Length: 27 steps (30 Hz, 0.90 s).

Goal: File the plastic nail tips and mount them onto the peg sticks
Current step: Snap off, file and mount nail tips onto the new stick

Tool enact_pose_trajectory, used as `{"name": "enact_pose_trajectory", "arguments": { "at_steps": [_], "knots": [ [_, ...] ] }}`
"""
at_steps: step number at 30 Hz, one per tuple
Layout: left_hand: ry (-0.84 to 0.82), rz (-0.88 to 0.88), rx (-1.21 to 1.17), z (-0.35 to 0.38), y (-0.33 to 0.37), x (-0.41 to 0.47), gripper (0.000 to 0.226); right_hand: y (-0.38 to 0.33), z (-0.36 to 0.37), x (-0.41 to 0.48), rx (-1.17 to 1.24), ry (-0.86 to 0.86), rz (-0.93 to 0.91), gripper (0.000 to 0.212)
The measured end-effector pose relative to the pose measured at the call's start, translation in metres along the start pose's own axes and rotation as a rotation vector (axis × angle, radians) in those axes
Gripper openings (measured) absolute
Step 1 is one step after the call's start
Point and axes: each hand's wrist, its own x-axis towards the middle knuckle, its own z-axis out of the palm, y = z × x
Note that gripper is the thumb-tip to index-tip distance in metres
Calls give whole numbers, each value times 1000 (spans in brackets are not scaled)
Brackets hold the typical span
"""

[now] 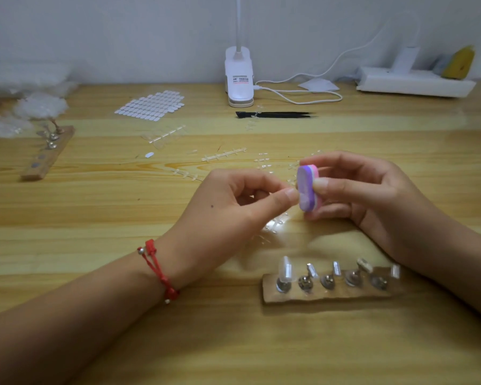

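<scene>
My right hand [372, 198] grips a small purple and pink buffer block [307, 188] between thumb and fingers, held above the table. My left hand [233, 207] pinches something small between thumb and forefinger, pressed against the block's purple face; the piece itself is too small to make out, likely a clear nail tip. Below my hands a wooden base [331, 294] holds several metal peg sticks. A clear nail tip [285, 269] sits on the leftmost peg. Loose clear tips and sprues [224, 155] lie scattered on the table behind my hands.
A second wooden peg base [49, 154] lies at the left. Behind are a sheet of white adhesive tabs [152, 105], a black brush [275, 114], a white clip lamp [238, 79] with its cable, a white power strip [414, 81] and plastic bags [25, 107].
</scene>
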Motion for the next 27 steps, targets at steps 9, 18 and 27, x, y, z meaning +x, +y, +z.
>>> {"name": "enact_pose_trajectory", "arguments": {
  "at_steps": [9, 18, 27],
  "knots": [
    [20, 17, -3, -1, 1, 0, 10, 1, -1, 1, 38, 11, -11, 20],
    [69, -13, -45, -2, 0, 2, 11, 1, -2, -1, 19, -24, -4, 19],
    [59, -29, -57, -3, 0, 2, 10, 1, 0, -2, -10, -40, -13, 26]
  ]
}}
